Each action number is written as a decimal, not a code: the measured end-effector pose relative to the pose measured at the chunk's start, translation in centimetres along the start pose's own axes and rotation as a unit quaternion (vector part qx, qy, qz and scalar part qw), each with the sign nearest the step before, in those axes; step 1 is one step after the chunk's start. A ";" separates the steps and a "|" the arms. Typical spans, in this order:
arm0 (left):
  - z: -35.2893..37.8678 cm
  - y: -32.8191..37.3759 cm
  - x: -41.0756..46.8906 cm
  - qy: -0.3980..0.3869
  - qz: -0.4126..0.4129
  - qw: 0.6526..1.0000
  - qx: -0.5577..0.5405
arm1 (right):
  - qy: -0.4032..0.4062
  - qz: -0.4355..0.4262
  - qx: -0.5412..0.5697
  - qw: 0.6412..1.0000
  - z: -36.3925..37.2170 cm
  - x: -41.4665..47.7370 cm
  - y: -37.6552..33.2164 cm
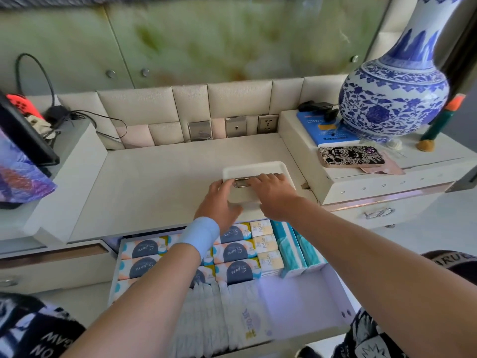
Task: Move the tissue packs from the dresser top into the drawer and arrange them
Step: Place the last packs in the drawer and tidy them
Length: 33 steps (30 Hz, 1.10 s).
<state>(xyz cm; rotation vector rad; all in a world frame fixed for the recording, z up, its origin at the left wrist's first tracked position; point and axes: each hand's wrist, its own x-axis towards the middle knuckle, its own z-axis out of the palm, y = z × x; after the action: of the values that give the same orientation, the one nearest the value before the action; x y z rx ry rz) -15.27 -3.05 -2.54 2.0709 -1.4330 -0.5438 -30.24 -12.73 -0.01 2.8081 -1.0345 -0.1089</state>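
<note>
A white tissue box (254, 167) with a metal slot stands on the dresser top (160, 177) near its front edge. My left hand (219, 202) grips the box's left side and my right hand (273, 195) lies over its top and right side. Below, the open drawer (333, 301) holds rows of dark-blue-and-white tissue packs (236, 251), small yellow packs (265, 244), teal packs (289, 246) standing on edge at the right, and white soft packs (232, 313) in front. My left forearm hides part of the packs.
A large blue-and-white vase (395, 91) stands on the raised right ledge with a blue booklet (322, 130) and a phone (351, 156). A tablet (23, 140), cables and a red controller (23, 104) crowd the left ledge. Wall sockets (268, 124) sit at the back.
</note>
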 end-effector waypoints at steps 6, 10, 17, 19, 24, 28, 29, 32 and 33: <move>-1.7 0.8 -3.2 -0.043 0.048 0.998 0.008 | -0.052 0.003 0.063 0.997 -1.6 -4.5 -0.3; -1.6 1.1 -4.8 -0.086 0.043 0.995 0.036 | -0.103 0.017 0.157 0.982 -2.5 -9.7 0.2; 2.0 1.8 -9.0 -0.194 0.030 0.959 0.206 | -0.207 0.025 0.216 0.954 -2.8 -17.4 1.2; 3.3 2.4 -10.2 -0.248 0.037 0.937 0.244 | -0.230 0.014 0.210 0.950 -2.2 -18.8 1.4; 5.4 2.0 -12.5 -0.363 0.081 0.872 0.319 | -0.251 0.011 0.190 0.949 0.0 -20.3 2.0; 6.6 0.3 -13.1 -0.428 0.093 0.798 0.414 | -0.272 0.009 0.162 0.949 1.5 -20.2 2.2; 6.6 0.1 -13.1 -0.431 0.097 0.788 0.428 | -0.279 0.005 0.156 0.948 1.8 -20.1 2.0; 6.4 0.1 -12.9 -0.432 0.101 0.781 0.440 | -0.289 -0.006 0.146 0.946 2.7 -19.9 1.2; 6.4 0.1 -12.8 -0.432 0.101 0.782 0.437 | -0.291 -0.010 0.139 0.947 2.8 -19.8 0.9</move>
<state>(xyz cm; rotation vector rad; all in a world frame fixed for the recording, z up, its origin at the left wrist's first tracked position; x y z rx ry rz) -23.70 7.55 -7.11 2.3579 -2.8478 -0.9312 -46.19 -0.80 -2.33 3.1201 -1.2042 -0.9093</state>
